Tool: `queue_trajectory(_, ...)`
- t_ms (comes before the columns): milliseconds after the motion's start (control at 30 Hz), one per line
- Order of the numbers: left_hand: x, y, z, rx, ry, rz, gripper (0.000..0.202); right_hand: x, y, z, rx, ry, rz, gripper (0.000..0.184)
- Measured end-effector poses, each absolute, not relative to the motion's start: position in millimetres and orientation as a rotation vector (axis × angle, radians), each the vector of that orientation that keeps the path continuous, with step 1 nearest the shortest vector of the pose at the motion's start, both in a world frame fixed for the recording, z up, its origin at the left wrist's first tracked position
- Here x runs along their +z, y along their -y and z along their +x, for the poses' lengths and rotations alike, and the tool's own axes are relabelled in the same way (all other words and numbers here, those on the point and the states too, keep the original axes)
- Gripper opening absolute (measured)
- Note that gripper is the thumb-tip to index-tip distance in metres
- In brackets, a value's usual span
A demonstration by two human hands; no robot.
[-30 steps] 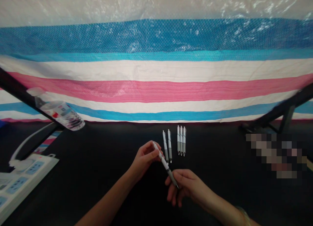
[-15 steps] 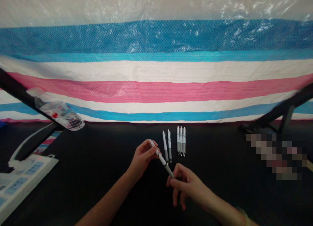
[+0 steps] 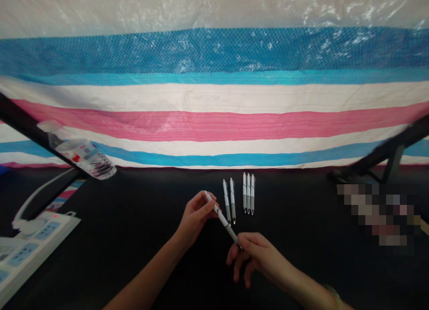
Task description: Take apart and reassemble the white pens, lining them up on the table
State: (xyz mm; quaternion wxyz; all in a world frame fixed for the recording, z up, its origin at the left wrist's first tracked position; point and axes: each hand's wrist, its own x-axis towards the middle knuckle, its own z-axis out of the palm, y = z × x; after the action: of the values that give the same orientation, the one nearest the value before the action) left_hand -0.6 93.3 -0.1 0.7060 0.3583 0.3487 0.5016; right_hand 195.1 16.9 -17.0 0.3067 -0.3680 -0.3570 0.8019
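My left hand (image 3: 195, 216) is closed on the upper end of a white and grey pen (image 3: 222, 219), which slants down to the right. My right hand (image 3: 255, 255) pinches the pen's grey tip end with thumb and forefinger; its other fingers hang loosely curled. Just beyond the hands, a pair of like pens (image 3: 229, 201) lies on the black table (image 3: 134, 229). A group of three pens (image 3: 248, 193) lies side by side to their right.
A clear plastic water bottle (image 3: 80, 155) lies tilted at the left against a dark bar. A white power strip (image 3: 23, 247) with a cable sits at the near left edge. A striped tarp (image 3: 214, 99) hangs behind. A dark stand (image 3: 378, 160) is at the right.
The pen has shifted slightly up and to the left. My right hand slid along it to pinch the tip end, first rising, then settling a little lower.
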Motion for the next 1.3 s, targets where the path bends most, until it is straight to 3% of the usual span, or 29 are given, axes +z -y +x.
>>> queue_trajectory(233, 0.3, -93.9, 0.0, 1.131, -0.776, 0.791, 0.025, -16.5, -17.6, 195.6, 2.076, 0.941, -1.012, 0.047)
queue_trajectory(667, -6.5, -90.9, 4.1, 1.121, -0.721, 0.789, 0.025, -22.1, -19.5, 197.9, 2.155, 0.920, -0.954, 0.052)
queue_trajectory(967, 1.5, -83.7, 8.2, 1.104, -0.771, 0.869, 0.053, -12.0, -22.5, 197.0, 2.062, 1.140, -1.084, 0.053)
queue_trajectory(1100, 3.0, -84.1, 7.4, 1.093, -0.803, 0.880, 0.069, -4.3, -21.8, 198.2, 1.829, 1.397, -1.161, 0.038)
queue_trajectory(1300, 3.6, -83.8, 8.6, 1.054, -0.797, 0.907, 0.056, 0.3, -21.7, 198.5, 1.707, 1.516, -1.250, 0.021)
